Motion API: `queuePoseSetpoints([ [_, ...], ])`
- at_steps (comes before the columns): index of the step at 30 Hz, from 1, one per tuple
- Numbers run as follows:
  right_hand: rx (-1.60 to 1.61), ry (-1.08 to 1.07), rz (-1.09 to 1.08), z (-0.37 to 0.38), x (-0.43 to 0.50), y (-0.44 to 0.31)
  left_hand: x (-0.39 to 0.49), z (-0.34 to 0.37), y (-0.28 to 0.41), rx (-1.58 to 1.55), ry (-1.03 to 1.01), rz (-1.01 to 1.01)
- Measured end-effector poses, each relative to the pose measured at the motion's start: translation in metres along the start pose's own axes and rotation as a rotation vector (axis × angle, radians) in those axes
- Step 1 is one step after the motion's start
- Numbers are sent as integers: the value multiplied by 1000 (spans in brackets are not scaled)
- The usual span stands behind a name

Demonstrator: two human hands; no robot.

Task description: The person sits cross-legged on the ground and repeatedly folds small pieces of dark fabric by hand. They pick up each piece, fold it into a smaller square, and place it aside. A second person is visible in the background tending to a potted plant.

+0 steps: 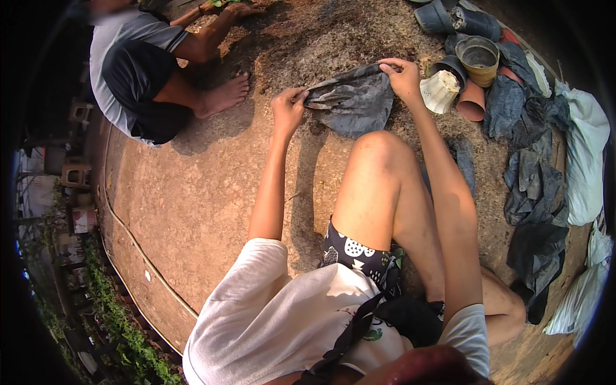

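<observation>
A black plastic grow bag point(353, 103), crumpled and dusty, is stretched between my two hands above the soil-strewn ground. My left hand point(288, 108) pinches its left corner between thumb and fingers. At its upper right corner, my right hand point(403, 79) grips the edge the same way. The bag hangs down towards my raised knee, its inside hidden. Loose dry soil mix point(317, 43) lies just beyond it.
To the right are a white fluted pot point(440, 91), a terracotta-coloured pot point(471, 102), a yellowish pot point(477, 60), black pots point(433, 17), crumpled black bags point(534, 183) and white sacks point(584, 154). Another person point(139, 72) squats at upper left. A hose point(139, 245) runs along the left.
</observation>
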State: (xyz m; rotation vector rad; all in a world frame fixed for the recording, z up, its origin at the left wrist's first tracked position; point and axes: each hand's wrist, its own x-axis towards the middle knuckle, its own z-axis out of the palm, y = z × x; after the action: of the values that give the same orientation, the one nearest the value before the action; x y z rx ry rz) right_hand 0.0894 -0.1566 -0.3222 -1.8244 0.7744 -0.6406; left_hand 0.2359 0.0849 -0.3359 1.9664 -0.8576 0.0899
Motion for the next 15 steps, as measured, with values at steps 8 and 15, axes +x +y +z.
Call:
queuePoseSetpoints([
  [8, 24, -32, 102, 4, -11, 41, 19, 3, 22, -194, -101, -345],
  [15, 294, -11, 38, -4, -29, 45, -3, 3, 22, -213, -120, 38],
])
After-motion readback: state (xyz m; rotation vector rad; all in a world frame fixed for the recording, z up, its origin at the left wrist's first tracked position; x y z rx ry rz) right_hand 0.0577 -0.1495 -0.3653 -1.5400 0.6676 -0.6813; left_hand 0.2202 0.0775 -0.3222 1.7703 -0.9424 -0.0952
